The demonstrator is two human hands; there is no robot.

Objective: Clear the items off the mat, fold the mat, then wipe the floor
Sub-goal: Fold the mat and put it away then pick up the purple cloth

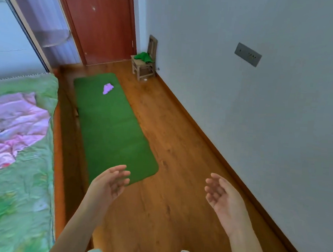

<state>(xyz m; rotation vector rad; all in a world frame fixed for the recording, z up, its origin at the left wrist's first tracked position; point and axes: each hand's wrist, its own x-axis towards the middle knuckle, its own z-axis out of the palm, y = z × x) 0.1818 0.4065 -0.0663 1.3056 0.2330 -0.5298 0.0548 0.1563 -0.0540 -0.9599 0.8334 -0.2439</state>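
Observation:
A long green mat [111,126] lies flat on the wooden floor [179,156], running away from me beside the bed. A small purple cloth [108,88] rests on its far end. My left hand [109,182] hovers over the mat's near corner, palm turned inward, fingers relaxed and holding nothing. My right hand [222,195] is held out over bare floor to the right of the mat, palm facing left, fingers loose, also holding nothing.
A bed [17,155] with a green and pink cover fills the left side. A small wooden chair [145,64] with a green cloth [143,56] on its seat stands by the wall near a red-brown door [103,24]. The grey wall [261,92] runs along the right.

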